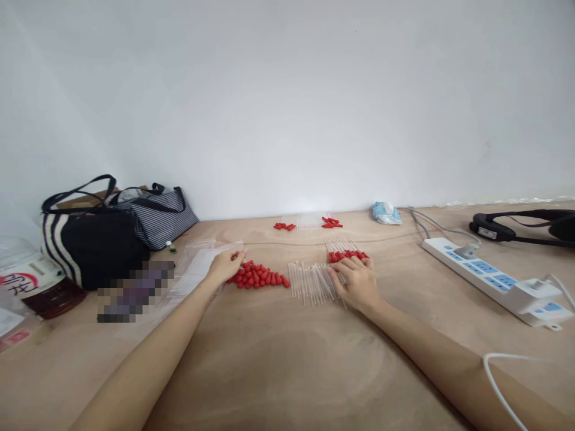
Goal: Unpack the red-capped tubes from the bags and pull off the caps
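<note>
My left hand [226,265] has its fingers drawn together in a pinch at the edge of a clear plastic bag [197,263]. What they hold, if anything, is too small to make out. Just right of it lies a pile of red dropper bulbs [256,275]. My right hand [358,278] rests low over the table, thumb apart from the fingers, which reach to a row of clear thin tubes with red bulbs [344,254] on their near ends. Left of this hand, many bare clear tubes [309,282] lie side by side; its thumb overlaps their right end.
At the back lie more red bulbs [284,226] and red-ended pieces [331,222]. A blue tissue pack [385,213], power strip [489,272] and black strapped device [494,228] stand right. Bags [96,239], a bottle [36,281] and a blurred-out object [137,292] are left.
</note>
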### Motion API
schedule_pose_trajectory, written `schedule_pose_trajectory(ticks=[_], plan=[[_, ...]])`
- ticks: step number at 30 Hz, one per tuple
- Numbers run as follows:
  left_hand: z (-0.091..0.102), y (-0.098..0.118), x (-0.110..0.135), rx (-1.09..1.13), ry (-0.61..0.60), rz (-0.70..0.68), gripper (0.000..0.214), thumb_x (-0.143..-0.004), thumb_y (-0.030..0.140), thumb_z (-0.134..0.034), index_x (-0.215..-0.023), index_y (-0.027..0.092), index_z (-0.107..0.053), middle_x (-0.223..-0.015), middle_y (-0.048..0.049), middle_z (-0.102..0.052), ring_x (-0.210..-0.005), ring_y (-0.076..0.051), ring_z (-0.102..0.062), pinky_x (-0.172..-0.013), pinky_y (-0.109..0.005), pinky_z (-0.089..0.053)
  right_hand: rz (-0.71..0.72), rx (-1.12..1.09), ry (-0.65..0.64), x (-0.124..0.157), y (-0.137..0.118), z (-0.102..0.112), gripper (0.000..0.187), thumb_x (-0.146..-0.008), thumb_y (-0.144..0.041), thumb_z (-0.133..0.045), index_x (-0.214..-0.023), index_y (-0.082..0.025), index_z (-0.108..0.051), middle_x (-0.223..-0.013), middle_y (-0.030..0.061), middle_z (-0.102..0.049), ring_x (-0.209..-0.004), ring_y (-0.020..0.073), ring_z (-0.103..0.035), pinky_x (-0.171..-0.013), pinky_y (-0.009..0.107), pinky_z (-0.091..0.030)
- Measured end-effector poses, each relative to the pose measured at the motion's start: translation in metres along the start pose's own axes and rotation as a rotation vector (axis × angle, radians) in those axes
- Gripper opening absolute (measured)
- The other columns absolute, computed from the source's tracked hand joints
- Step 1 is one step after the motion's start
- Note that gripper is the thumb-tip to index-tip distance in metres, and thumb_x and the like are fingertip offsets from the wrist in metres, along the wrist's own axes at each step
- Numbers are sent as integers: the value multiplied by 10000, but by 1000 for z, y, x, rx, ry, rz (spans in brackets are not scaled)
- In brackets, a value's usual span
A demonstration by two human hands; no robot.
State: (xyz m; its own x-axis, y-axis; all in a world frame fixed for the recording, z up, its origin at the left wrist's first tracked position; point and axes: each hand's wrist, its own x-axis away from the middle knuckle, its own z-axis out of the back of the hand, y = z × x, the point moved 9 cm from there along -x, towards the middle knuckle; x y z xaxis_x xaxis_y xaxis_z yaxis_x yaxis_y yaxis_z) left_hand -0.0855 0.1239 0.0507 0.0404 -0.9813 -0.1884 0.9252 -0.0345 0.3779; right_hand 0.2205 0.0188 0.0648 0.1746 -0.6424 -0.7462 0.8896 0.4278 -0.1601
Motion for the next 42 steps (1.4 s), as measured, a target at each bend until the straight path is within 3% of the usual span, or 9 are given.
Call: schedule_pose_trajectory(ticks=[6,11,14,18,21,24,31,38,42], plan=[[10,1,5,-116,43,19,374,-771,463,-375,-638,208,-614,-668,-51,-660,-687,-237,-605,-576,-275,-394,-340,-51,126,0,83,9,274,-808,-381,-436,-748,-201,-634,-757,41,-596,-741,185,-526,-706,331,-300],[25,25,16,-190,139,-24,335,-774,426,-404,-669,200,-629,-765,-83,-660,-823,-288,-582,-695,-353,-397,-349,-260,-43,3,118,-7,357,-756,-485,-487,-871,-180,-633,-802,56,-538,-625,150,-497,-604,300,-396],[20,74,29,-152,150,-230,247,-763,366,-459,-701,196,-627,-816,-64,-651,-869,-248,-567,-759,-329,-399,-259,-313,-185,4,122,-15,462,-685,-523,-569,-1005,-189,-589,-883,53,-496,-613,126,-489,-593,286,-434],[-16,156,47,45,-15,-525,152,-738,286,-514,-749,180,-622,-808,-55,-633,-786,-213,-575,-729,-319,-424,-217,-293,-276,9,128,-23,521,-661,-499,-610,-1080,-198,-537,-962,60,-473,-625,119,-498,-609,291,-459],[-47,203,48,81,-80,-606,181,-705,300,-580,-837,179,-607,-876,-59,-617,-828,-210,-571,-742,-303,-431,-181,-292,-277,10,126,-29,436,-696,-441,-596,-1053,-198,-543,-937,58,-481,-633,128,-504,-608,298,-463],[-73,229,40,115,-125,-621,299,-664,327,-635,-911,167,-579,-937,-80,-600,-848,-222,-572,-723,-306,-446,-145,-304,-247,9,121,-34,330,-746,-373,-550,-1018,-185,-555,-905,58,-485,-627,130,-505,-605,298,-462],[-101,240,22,187,-176,-605,163,-679,181,-621,-837,162,-586,-839,-47,-622,-790,-192,-597,-719,-288,-452,-103,-294,-205,1,114,-39,234,-775,-271,-512,-971,-170,-593,-839,53,-495,-679,147,-507,-669,309,-462],[-100,235,14,262,-132,-561,129,-673,158,-623,-801,170,-633,-773,-46,-656,-750,-198,-613,-712,-306,-460,-122,-299,-204,1,113,-40,269,-759,-232,-495,-1007,-166,-575,-889,67,-481,-768,171,-520,-723,332,-454],[-93,224,13,337,-50,-514,120,-705,164,-594,-811,169,-652,-792,-55,-675,-765,-197,-621,-738,-320,-470,-97,-274,-179,2,104,-27,325,-732,-218,-487,-1051,-174,-537,-954,77,-482,-857,193,-518,-761,346,-434]])
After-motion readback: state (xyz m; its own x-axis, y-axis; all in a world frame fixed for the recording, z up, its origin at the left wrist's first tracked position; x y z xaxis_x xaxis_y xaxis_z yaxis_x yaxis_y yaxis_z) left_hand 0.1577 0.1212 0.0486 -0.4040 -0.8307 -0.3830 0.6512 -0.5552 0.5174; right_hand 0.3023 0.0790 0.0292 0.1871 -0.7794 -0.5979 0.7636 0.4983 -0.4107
